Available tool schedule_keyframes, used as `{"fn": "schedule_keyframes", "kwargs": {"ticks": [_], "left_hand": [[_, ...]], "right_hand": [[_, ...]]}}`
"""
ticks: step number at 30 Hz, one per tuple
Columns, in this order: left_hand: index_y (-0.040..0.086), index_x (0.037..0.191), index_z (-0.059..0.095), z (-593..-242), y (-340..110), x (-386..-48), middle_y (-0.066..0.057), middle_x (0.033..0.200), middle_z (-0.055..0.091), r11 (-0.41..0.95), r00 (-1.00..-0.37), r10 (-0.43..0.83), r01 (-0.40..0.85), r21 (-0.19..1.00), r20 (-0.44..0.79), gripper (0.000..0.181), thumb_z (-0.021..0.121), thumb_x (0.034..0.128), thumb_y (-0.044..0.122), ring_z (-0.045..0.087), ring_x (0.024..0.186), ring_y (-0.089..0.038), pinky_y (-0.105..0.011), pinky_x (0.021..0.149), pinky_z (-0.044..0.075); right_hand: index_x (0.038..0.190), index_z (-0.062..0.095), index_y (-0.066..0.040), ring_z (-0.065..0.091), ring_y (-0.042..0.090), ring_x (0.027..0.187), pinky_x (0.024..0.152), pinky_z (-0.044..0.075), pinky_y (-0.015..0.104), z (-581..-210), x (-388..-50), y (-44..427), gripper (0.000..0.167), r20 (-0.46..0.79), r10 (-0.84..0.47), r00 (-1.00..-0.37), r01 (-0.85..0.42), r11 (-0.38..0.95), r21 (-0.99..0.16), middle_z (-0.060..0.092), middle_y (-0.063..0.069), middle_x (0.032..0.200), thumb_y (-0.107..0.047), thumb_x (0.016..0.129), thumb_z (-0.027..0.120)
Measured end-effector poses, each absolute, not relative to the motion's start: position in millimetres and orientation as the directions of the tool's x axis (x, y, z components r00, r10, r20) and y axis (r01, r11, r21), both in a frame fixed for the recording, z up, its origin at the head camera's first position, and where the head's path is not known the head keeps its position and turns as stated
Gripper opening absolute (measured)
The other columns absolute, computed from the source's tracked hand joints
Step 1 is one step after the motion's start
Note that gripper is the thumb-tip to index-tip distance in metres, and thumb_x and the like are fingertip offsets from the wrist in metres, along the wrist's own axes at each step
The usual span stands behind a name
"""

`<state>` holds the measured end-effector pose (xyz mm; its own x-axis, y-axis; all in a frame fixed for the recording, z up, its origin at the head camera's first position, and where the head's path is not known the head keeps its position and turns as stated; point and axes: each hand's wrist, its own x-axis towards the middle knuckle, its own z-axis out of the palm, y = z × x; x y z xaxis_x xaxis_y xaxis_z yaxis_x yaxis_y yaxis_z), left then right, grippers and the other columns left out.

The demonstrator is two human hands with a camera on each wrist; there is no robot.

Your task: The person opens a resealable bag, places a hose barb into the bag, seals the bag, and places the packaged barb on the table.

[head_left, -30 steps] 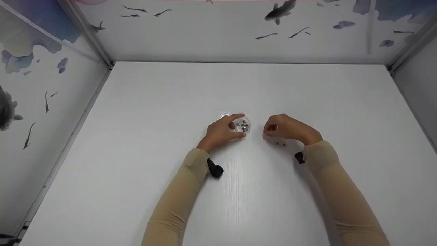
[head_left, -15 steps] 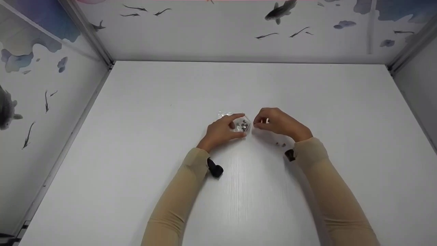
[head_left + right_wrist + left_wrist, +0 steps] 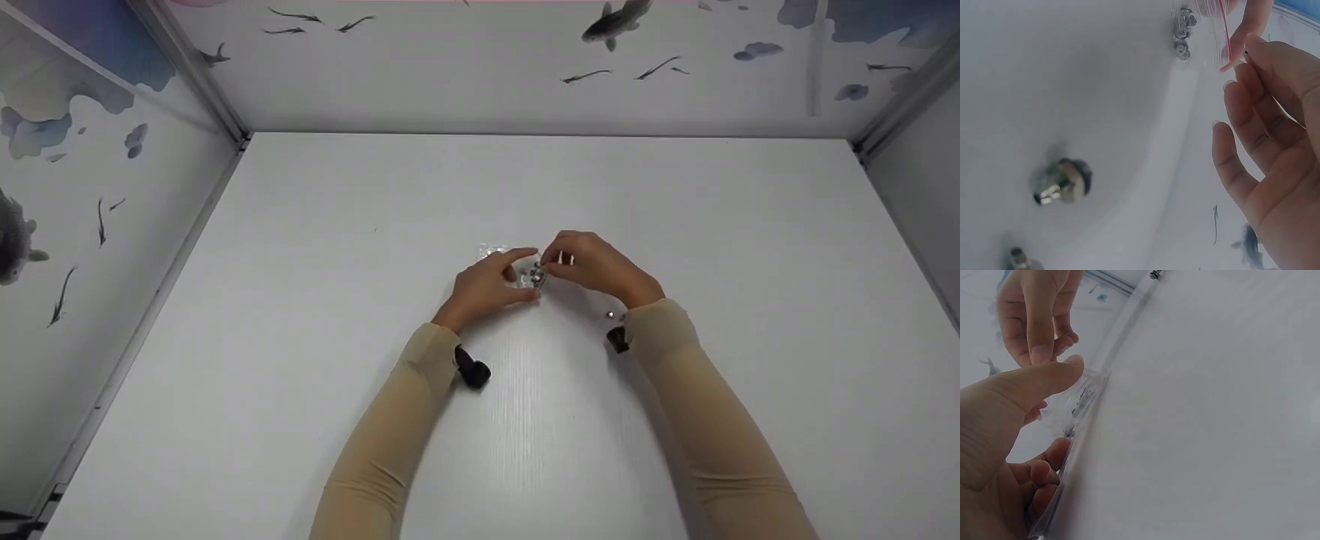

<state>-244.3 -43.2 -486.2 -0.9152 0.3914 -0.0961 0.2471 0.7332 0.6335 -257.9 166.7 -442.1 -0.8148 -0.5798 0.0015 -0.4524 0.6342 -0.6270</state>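
Observation:
My left hand holds a clear zip bag with a red strip, thumb and fingers spread around its mouth. Several small shiny metal parts lie inside the bag. At the mouth is my right hand, thumb and index finger pinched together. A tiny dark bit of a small part shows between those fingertips; the rest of it is hidden. In the right wrist view, a loose metal fitting with a dark ring lies on the table, blurred, and a second metal part is at the bottom edge.
The white table stretches around both hands. A patterned back wall and left wall enclose it. Black wrist cameras, such as the left camera, sit at the sleeves; the right one is close to the loose parts.
My right hand has moved left and slightly away from me, from beside the loose parts to the bag's mouth. My left hand and the bag have stayed in place.

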Motion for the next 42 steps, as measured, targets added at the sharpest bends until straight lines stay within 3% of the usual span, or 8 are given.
{"fn": "schedule_keyframes", "kwargs": {"ticks": [9,26,37,42], "left_hand": [[0.039,0.143,0.043,-483.6,-43.2,-242.7,0.003,0.098,0.057,0.728,-0.916,0.389,0.24,0.642,-0.098,0.068,0.071,0.0818,0.051,0.052,0.083,-0.013,-0.035,0.075,0.04],[0.043,0.141,0.044,-485.1,-42.3,-242.1,0.004,0.099,0.058,0.733,-0.922,0.375,0.233,0.639,-0.095,0.066,0.071,0.0814,0.051,0.053,0.084,-0.013,-0.037,0.078,0.041],[0.042,0.141,0.044,-487.2,-42.3,-245.1,0.004,0.099,0.059,0.725,-0.918,0.384,0.235,0.648,-0.096,0.066,0.072,0.0808,0.051,0.052,0.083,-0.013,-0.034,0.074,0.04],[0.042,0.141,0.044,-486.4,-42.8,-244.7,0.004,0.1,0.058,0.725,-0.915,0.39,0.237,0.646,-0.102,0.067,0.071,0.0808,0.052,0.052,0.083,-0.013,-0.034,0.074,0.04]], "right_hand": [[0.1,0.073,-0.004,0.057,0.02,0.081,0.071,0.046,0.031,-441.5,-259.2,163.6,0.014,0.033,-0.581,-0.813,-0.478,0.634,-0.608,0.065,0.008,0.093,-0.013,0.091,0.067],[0.107,0.071,-0.005,0.059,0.023,0.09,0.077,0.049,0.036,-431.6,-255.7,178.5,0.019,-0.136,-0.58,-0.804,-0.418,0.712,-0.565,0.067,0.009,0.104,-0.014,0.09,0.067],[0.104,0.073,-0.006,0.06,0.02,0.087,0.077,0.049,0.035,-425.1,-246.7,205.2,0.018,-0.198,-0.62,-0.759,-0.437,0.711,-0.552,0.069,0.005,0.097,-0.014,0.087,0.07],[0.099,0.073,-0.011,0.058,0.018,0.086,0.076,0.048,0.033,-425.7,-239.3,218.2,0.014,-0.285,-0.589,-0.756,-0.379,0.749,-0.544,0.067,0.002,0.093,-0.015,0.086,0.072]]}}
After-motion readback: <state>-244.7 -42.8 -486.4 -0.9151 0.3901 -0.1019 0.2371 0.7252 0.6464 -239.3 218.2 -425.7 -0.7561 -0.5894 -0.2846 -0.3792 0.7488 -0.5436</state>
